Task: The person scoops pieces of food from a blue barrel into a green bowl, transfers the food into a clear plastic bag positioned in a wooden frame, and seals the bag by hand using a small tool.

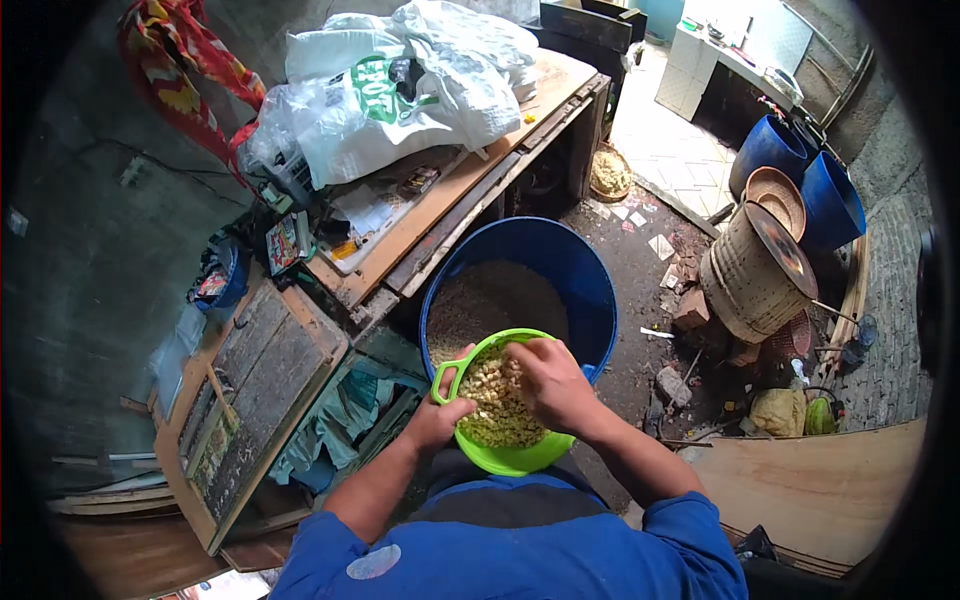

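A bright green plastic basin (515, 461) with a loop handle is held close to my body, above the near rim of a blue drum. Pale yellowish pieces (486, 425), perhaps beans or kernels, fill much of it. My left hand (438, 418) is closed on the basin's left side by the handle, thumb over the rim. At the right side, my right hand (553, 385) reaches over the rim with fingers curled down at the pieces; whatever they pinch is hidden. Inside the blue drum (590, 275) lies a greyish-brown grainy mass (500, 295).
A wooden table (555, 85) at the upper left bears white plastic sacks (420, 130). Further right stand a tapered container (750, 270), a round woven tray (777, 195) and blue barrels (835, 205). A basket of pale material (610, 172) sits beyond the drum. Debris (672, 385) litters the floor.
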{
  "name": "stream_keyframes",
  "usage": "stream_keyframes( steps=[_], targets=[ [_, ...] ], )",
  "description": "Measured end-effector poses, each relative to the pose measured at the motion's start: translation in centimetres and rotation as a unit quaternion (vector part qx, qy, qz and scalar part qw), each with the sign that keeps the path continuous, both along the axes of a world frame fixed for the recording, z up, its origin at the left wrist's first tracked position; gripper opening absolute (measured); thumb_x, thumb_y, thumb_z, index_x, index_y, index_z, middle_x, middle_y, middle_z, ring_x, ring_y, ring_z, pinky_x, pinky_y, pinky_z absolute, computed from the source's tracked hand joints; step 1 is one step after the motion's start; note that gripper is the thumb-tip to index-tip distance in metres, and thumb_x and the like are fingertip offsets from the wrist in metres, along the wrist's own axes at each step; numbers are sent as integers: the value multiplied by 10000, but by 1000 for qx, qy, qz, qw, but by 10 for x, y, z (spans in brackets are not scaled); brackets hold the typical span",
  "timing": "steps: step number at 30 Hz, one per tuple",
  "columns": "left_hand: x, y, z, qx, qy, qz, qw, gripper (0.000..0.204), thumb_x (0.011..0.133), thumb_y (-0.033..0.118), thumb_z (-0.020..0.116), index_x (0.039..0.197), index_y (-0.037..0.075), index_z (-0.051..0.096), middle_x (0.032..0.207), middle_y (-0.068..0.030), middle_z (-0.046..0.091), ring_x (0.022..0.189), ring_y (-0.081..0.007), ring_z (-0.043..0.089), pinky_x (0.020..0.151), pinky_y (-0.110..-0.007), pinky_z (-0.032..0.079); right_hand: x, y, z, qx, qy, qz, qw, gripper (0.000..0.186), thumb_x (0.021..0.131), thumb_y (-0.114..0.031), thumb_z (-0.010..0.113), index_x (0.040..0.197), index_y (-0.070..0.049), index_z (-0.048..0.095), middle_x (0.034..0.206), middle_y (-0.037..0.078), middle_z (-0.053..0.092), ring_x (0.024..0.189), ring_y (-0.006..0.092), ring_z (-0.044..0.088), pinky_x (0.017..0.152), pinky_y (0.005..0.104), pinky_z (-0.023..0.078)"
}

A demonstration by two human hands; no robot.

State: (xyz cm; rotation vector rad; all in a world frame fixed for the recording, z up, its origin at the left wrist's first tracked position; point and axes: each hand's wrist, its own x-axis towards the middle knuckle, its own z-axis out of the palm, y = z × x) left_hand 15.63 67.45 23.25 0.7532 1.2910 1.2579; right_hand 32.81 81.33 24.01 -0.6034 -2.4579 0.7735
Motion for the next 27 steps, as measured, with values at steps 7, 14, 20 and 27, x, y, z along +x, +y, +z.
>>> stream_keyframes(
  steps=[7, 14, 20, 27],
  targets=[
    [12, -18, -5, -4, -14, 81, 997, 749, 808, 20, 552, 1513, 49, 300, 1406, -98, 478, 1286, -204, 459, 1082, -333, 362, 19, -4, 8, -14, -50, 139, 989, 276, 752, -114, 704, 1027, -123, 693, 1116, 134, 598, 999, 331, 556, 885, 440, 469],
    [27, -48, -9, -35, -105, 187, 976, 687, 816, -1, 553, 1473, 74, 366, 1332, -81, 539, 1209, -196, 528, 1009, -338, 444, 0, -20, -5, 0, -49, 189, 981, 161, 792, -143, 699, 946, -103, 673, 1017, 96, 604, 940, 290, 574, 816, 413, 476],
    [28, -88, -7, -18, -100, 227, 969, 772, 806, -37, 498, 1534, 86, 272, 1442, -88, 456, 1295, -192, 463, 1072, -339, 386, -11, -34, 17, -38, 75, 109, 991, 114, 795, -119, 716, 901, -87, 688, 883, 109, 641, 806, 297, 631, 711, 403, 514],
    [30, -154, -10, 21, -62, 258, 964, 808, 799, -58, 495, 1551, 103, 248, 1467, -81, 443, 1325, -171, 439, 1106, -329, 345, -53, -91, 10, -15, -12, 194, 981, 134, 805, -111, 695, 932, -71, 679, 877, 121, 633, 813, 308, 632, 716, 404, 522]
  ],
)
